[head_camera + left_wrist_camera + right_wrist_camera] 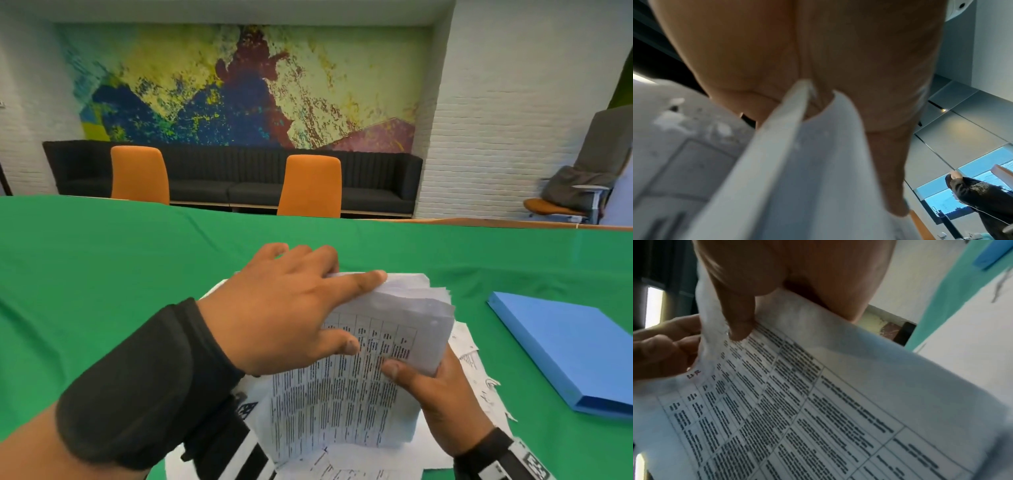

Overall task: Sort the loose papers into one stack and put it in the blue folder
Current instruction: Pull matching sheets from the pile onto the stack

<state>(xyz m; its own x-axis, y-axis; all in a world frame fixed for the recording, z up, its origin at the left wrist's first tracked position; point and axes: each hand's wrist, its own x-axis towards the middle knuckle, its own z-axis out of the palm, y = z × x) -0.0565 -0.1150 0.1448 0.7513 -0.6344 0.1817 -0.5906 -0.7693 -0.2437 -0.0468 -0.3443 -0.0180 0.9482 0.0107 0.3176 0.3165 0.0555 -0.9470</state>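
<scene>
Both hands hold a stack of white papers (342, 394) tilted up above the green table (102, 274); its top sheet carries a printed table (818, 402). My left hand (329, 308) grips the stack's upper left edge, thumb on the front, index finger along the top. My right hand (431, 387) grips the lower right edge, and its thumb (740, 318) presses on the print. More loose papers (476, 370) lie flat under the stack. The blue folder (565, 346) lies closed on the table to the right. The left wrist view shows my palm (818, 65) against paper edges (777, 162).
Two orange chairs (140, 174) (310, 185) stand behind the table's far edge, in front of a black sofa (239, 178). A grey-covered chair (582, 178) is at the far right. A person in dark clothes (982, 199) shows in the left wrist view.
</scene>
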